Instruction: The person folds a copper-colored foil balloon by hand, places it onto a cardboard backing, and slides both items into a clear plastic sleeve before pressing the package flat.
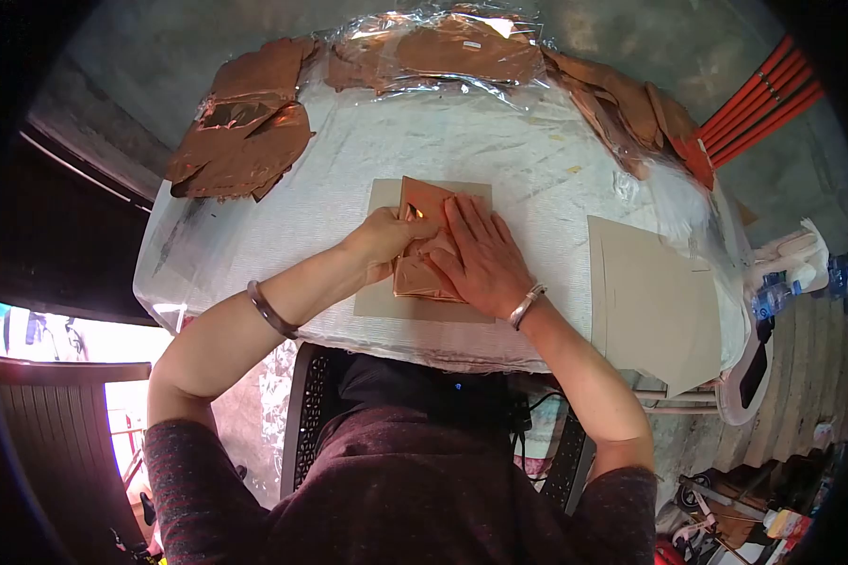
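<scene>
A folded copper-coloured foil sheet [426,278] lies on a grey-brown cardboard piece [375,299] near the table's front edge. At its left side my left hand [386,240] is closed, thumb and fingers pinching the sheet's edge, with a shiny fold showing by the thumb. My right hand [485,264] rests flat on the right part of the sheet, fingers stretched out and slightly spread, and covers much of it. One upper corner of the sheet sticks up past the hands.
Copper-coloured sheet stacks lie at the table's left [245,141] and right [631,108] edges. Clear plastic wrap [443,89] covers another pile at the back. Larger cardboard sheets [650,301] lie on the right. Red poles [763,99] and a plastic bottle [773,297] are beyond the table.
</scene>
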`<state>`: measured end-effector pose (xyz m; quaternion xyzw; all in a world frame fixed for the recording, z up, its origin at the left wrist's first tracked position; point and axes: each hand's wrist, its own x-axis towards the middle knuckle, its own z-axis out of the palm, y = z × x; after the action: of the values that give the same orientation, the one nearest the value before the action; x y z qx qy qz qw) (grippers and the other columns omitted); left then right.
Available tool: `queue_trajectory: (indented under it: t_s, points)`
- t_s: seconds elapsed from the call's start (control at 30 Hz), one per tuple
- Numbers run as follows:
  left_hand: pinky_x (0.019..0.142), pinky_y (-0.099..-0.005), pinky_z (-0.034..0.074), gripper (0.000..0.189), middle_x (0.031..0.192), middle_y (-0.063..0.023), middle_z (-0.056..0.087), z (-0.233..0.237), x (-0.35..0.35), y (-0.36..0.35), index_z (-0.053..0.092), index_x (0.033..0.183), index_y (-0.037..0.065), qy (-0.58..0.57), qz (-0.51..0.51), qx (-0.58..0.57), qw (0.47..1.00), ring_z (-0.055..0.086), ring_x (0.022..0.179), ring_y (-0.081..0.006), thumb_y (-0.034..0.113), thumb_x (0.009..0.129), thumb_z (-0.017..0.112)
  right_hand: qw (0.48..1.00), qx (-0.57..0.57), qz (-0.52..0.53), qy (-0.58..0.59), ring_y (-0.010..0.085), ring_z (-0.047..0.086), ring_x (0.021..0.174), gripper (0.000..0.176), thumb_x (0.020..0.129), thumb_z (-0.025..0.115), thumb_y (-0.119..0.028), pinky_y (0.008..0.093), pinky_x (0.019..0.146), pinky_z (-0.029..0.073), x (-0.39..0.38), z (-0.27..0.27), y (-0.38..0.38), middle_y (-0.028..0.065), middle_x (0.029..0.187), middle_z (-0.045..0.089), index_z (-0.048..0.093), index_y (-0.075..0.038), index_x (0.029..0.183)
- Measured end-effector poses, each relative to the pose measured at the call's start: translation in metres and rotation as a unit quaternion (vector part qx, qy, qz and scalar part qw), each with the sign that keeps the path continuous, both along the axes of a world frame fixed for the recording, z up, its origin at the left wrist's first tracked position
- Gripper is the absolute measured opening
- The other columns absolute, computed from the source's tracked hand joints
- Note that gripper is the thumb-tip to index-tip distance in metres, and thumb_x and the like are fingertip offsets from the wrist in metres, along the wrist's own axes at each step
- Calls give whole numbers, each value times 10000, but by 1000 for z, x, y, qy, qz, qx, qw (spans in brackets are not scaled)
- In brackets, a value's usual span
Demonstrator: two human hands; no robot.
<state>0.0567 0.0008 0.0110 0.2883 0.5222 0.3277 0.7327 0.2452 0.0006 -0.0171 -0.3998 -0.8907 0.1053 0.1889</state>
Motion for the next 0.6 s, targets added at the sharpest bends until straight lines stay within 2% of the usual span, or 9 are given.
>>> queue_trajectory:
  t_s: [0.1,0.2,0.27,0.3,0.37,0.4,0.47,0.57,0.6]
  points:
    - [604,-251,534,83,823,-55,631,-1,1,-4,564,915,21,-22,44,24,999,613,677,-120,100,907,587,998,-44,-14,-47,342,211,1380,722,926,387,-495,452,1116,168,-2,4,-1,199,1486,234,235,-2,1432]
    - [656,-253,528,161,848,-38,628,2,-7,-8,567,1018,7,-18,44,65,997,606,686,-123,115,903,597,996,-62,-13,-54,331,181,1393,727,923,377,-507,447,1124,149,-2,7,-1,183,1495,222,234,-13,1436]
    - [688,-282,513,335,940,-119,632,-1,-23,-8,534,1136,-55,273,8,283,919,618,818,-178,109,861,634,996,-55,-12,-63,331,184,1393,725,919,388,-503,450,1122,153,-3,8,-1,182,1493,227,238,-15,1435]
    - [688,-282,513,335,940,-119,632,1,-29,-11,534,1136,-55,275,10,282,919,618,818,-178,109,861,634,996,-46,-15,-70,332,186,1392,723,916,400,-498,452,1121,158,-3,8,-2,180,1491,232,241,-18,1433]
    - [804,-342,503,466,1146,-164,568,4,-36,-18,479,1228,-47,425,10,446,788,583,1013,-248,110,826,656,996,-44,-13,-70,333,187,1391,721,914,409,-494,455,1120,162,-4,8,-2,183,1487,238,247,-16,1429]
    - [804,-342,503,466,1146,-164,568,6,-38,-20,479,1228,-47,425,9,445,788,583,1013,-248,110,826,656,996,-42,-15,-72,334,188,1390,719,911,417,-489,458,1118,166,-4,7,-2,187,1482,243,253,-14,1425]
    - [964,-398,419,568,1300,-194,460,7,-38,-24,433,1285,-42,474,-111,593,642,461,1202,-331,186,819,665,997,-35,-13,-74,335,189,1390,716,910,423,-487,460,1117,169,-4,7,-3,192,1478,248,258,-13,1421]
    - [1080,-410,296,667,1403,-217,364,6,-21,-31,383,1351,-20,509,-197,569,615,323,1323,-369,252,817,675,995,-25,-7,-93,341,188,1387,711,914,421,-482,467,1116,166,-7,13,-3,201,1477,241,259,-5,1416]
    - [1107,-408,247,765,1448,-218,300,2,-23,-31,330,1385,-25,528,-226,534,621,224,1379,-350,392,826,643,994,-26,-6,-104,345,187,1385,708,919,413,-479,471,1117,160,-7,14,-3,204,1482,229,254,2,1414]
